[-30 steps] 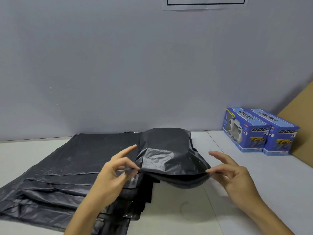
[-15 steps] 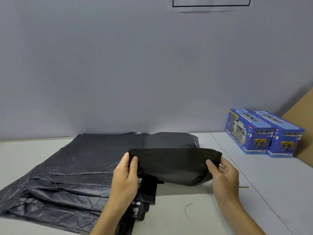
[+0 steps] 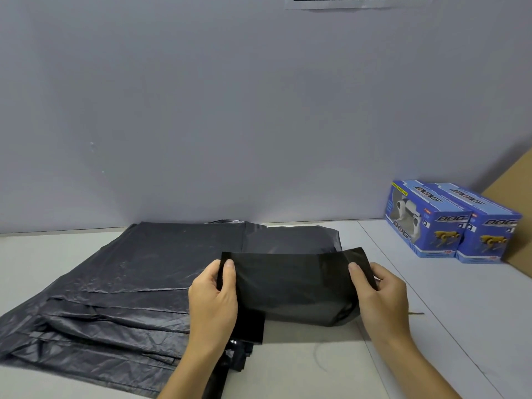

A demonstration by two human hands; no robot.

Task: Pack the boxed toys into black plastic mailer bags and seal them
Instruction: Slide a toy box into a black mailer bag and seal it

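Note:
A filled black mailer bag (image 3: 293, 243) lies on the table in front of me. Its flap (image 3: 290, 280) is raised toward me. My left hand (image 3: 214, 298) pinches the flap's left edge, thumb on top. My right hand (image 3: 380, 295) pinches the right edge the same way. What is inside the bag is hidden. Two blue boxed toys (image 3: 426, 223) (image 3: 486, 234) marked DOG stand side by side at the back right.
A spread stack of flat black mailer bags (image 3: 115, 289) covers the left of the pale table (image 3: 460, 326). A brown cardboard sheet (image 3: 515, 208) leans at the far right. A grey wall (image 3: 259, 110) closes the back.
One second ago my hands held the bag's crumpled open mouth with fingers spread. The flap has since been pulled flat and upright, both hands pinching its ends. Since half a second ago, little has moved.

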